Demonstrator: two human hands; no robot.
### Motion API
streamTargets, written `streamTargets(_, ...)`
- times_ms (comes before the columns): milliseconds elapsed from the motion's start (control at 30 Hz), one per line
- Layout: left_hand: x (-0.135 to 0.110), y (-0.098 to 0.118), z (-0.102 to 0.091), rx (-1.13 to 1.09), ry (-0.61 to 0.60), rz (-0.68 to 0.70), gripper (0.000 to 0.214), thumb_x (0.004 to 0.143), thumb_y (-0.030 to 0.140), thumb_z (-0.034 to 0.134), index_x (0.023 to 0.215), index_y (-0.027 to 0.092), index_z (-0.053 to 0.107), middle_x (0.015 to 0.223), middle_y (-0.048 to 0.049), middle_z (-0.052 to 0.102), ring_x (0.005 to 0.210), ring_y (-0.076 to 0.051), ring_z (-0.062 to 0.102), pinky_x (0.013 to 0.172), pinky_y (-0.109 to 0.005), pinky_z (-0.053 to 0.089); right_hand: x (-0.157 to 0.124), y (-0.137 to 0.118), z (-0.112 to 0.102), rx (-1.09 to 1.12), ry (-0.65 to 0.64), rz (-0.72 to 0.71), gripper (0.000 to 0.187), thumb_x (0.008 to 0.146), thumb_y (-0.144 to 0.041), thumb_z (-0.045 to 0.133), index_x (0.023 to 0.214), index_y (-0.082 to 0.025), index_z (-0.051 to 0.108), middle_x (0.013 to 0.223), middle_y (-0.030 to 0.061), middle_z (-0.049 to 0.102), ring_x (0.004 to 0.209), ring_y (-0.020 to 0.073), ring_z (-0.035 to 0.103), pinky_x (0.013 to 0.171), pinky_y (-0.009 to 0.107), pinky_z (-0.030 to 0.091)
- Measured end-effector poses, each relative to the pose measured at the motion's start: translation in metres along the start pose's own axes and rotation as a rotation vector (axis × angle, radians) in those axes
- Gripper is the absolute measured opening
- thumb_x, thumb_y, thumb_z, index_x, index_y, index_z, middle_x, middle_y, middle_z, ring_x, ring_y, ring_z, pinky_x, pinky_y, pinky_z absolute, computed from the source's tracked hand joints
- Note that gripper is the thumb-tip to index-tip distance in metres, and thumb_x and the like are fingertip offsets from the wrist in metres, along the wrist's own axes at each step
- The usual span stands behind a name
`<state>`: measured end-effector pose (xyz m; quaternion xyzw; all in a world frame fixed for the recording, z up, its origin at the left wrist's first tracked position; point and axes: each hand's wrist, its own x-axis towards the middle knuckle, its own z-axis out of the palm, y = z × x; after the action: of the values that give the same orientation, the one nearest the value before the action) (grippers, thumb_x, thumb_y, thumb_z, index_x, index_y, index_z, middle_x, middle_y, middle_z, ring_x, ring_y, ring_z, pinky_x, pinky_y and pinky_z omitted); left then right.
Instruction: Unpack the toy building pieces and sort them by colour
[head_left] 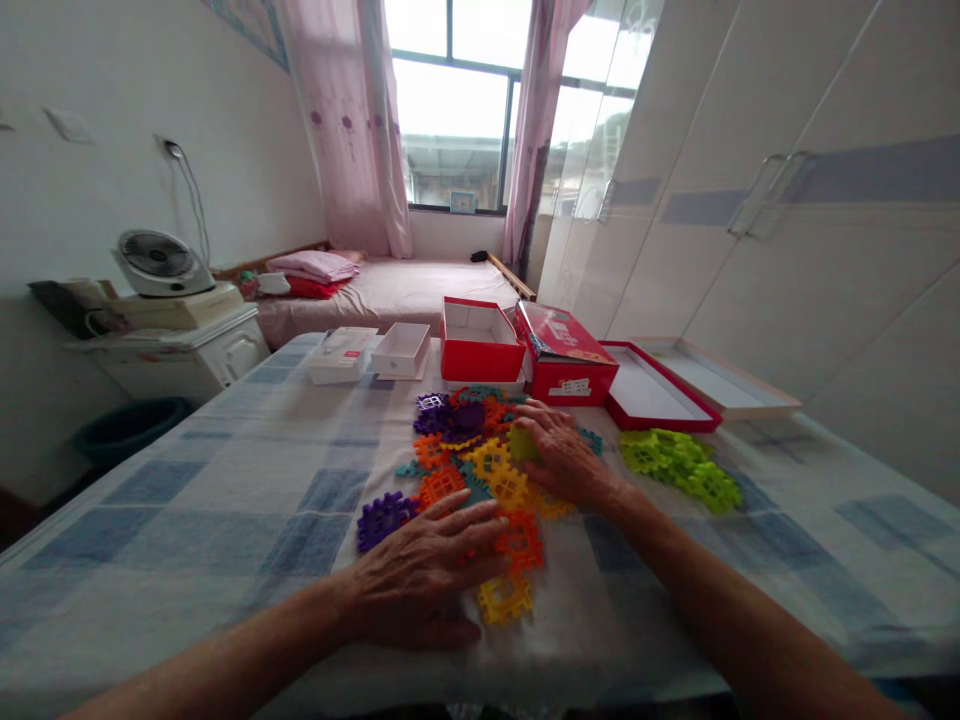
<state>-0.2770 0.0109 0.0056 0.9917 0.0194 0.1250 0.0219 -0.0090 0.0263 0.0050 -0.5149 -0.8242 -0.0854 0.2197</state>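
Observation:
Mixed interlocking plastic building pieces lie in a heap on the cloth before me, with orange pieces (441,486), yellow pieces (491,460), purple pieces (469,420) and teal ones among them. My left hand (431,565) rests with fingers stretched over the near part of the heap, between a purple piece (385,520) and a yellow piece (506,600). At the heap's right side, my right hand (559,455) has its fingers closed on a lime-green building piece (524,445). A separate group of lime-green pieces (679,467) lies to the right of it.
Behind the heap stand an open red box (482,362), a red printed box (570,375) and a shallow red-rimmed tray (656,385). Small white boxes (401,350) are at their left. A checked cloth (300,500) covers the table; a bed (420,285) is beyond.

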Motion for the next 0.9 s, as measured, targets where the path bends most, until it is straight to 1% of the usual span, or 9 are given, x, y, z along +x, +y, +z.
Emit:
streamTargets(167, 0.020, -0.009, 0.013, 0.016, 0.048, -0.078, 0.051, 0.088, 0.045, 0.048, 0.133, 0.022, 0.044, 0.141, -0.0109, 0.044, 0.134, -0.027, 0.033, 0.113, -0.047, 0.021, -0.013, 0.016, -0.022, 0.094, 0.125, 0.181, 0.048, 0.071, -0.022, 0.057, 0.118, -0.016, 0.054, 0.122, 0.0138, 0.057, 0.119, 0.0268, 0.049, 0.101, 0.047, 0.037)
streamTargets(333, 0.032, -0.013, 0.020, 0.038, 0.094, -0.089, 0.044, 0.089, 0.044, 0.046, 0.126, 0.020, 0.050, 0.138, -0.0117, 0.046, 0.135, -0.028, 0.032, 0.112, -0.048, 0.024, -0.044, 0.039, -0.056, 0.288, 0.171, 0.472, 0.045, 0.078, -0.034, 0.054, 0.119, -0.014, 0.056, 0.116, 0.0129, 0.062, 0.106, 0.0252, 0.059, 0.092, 0.043, 0.047)
streamTargets(467, 0.036, -0.014, 0.017, 0.053, 0.141, -0.080, 0.043, 0.089, 0.043, 0.047, 0.126, 0.021, 0.050, 0.135, -0.0118, 0.049, 0.134, -0.027, 0.034, 0.110, -0.046, 0.029, -0.074, 0.064, -0.078, 0.554, 0.219, 0.688, 0.045, 0.082, -0.042, 0.052, 0.120, -0.018, 0.058, 0.123, 0.0098, 0.061, 0.110, 0.0230, 0.058, 0.092, 0.038, 0.048)
streamTargets(567, 0.039, -0.019, 0.012, 0.068, 0.197, -0.084, 0.040, 0.089, 0.038, 0.048, 0.126, 0.022, 0.052, 0.137, -0.0107, 0.048, 0.134, -0.027, 0.034, 0.110, -0.047, 0.030, -0.092, 0.081, -0.085, 0.792, 0.279, 0.755, 0.046, 0.084, -0.047, 0.048, 0.117, -0.017, 0.061, 0.122, 0.0113, 0.061, 0.112, 0.0241, 0.058, 0.088, 0.038, 0.051)
streamTargets(633, 0.041, -0.025, 0.007, 0.080, 0.237, -0.101, 0.038, 0.089, 0.036, 0.048, 0.124, 0.024, 0.053, 0.139, -0.0101, 0.047, 0.134, -0.027, 0.035, 0.110, -0.048, 0.029, -0.100, 0.089, -0.089, 0.871, 0.316, 0.777, 0.048, 0.084, -0.049, 0.047, 0.115, -0.015, 0.062, 0.120, 0.0123, 0.062, 0.110, 0.0251, 0.059, 0.085, 0.038, 0.052)
streamTargets(700, 0.041, -0.035, 0.000, 0.095, 0.285, -0.142, 0.036, 0.089, 0.034, 0.048, 0.123, 0.024, 0.055, 0.138, -0.0093, 0.047, 0.134, -0.026, 0.035, 0.110, -0.048, 0.030, -0.107, 0.094, -0.093, 0.768, 0.343, 0.803, 0.050, 0.083, -0.050, 0.047, 0.116, -0.015, 0.062, 0.119, 0.0117, 0.063, 0.109, 0.0257, 0.059, 0.086, 0.039, 0.051)
streamTargets(767, 0.040, -0.049, -0.008, 0.102, 0.349, -0.209, 0.035, 0.090, 0.032, 0.047, 0.122, 0.023, 0.056, 0.137, -0.0086, 0.049, 0.133, -0.025, 0.036, 0.109, -0.045, 0.032, -0.113, 0.099, -0.099, 0.501, 0.321, 0.846, 0.051, 0.082, -0.050, 0.049, 0.119, -0.016, 0.061, 0.116, 0.0111, 0.065, 0.106, 0.0271, 0.060, 0.089, 0.043, 0.049)
streamTargets(833, 0.035, -0.066, -0.014, 0.090, 0.430, -0.311, 0.034, 0.092, 0.032, 0.043, 0.121, 0.020, 0.058, 0.135, -0.0089, 0.050, 0.131, -0.024, 0.038, 0.109, -0.042, 0.033, -0.119, 0.104, -0.103, 0.184, 0.245, 0.866, 0.053, 0.080, -0.049, 0.050, 0.118, -0.015, 0.062, 0.114, 0.0128, 0.066, 0.104, 0.0298, 0.061, 0.092, 0.046, 0.046)
streamTargets(900, 0.027, -0.085, -0.017, 0.046, 0.517, -0.442, 0.036, 0.093, 0.034, 0.038, 0.118, 0.018, 0.059, 0.132, -0.0093, 0.052, 0.127, -0.023, 0.043, 0.108, -0.040, 0.034, -0.124, 0.111, -0.104, -0.054, 0.157, 0.836, 0.053, 0.079, -0.047, 0.049, 0.116, -0.011, 0.062, 0.116, 0.0161, 0.064, 0.106, 0.0326, 0.059, 0.093, 0.048, 0.044)
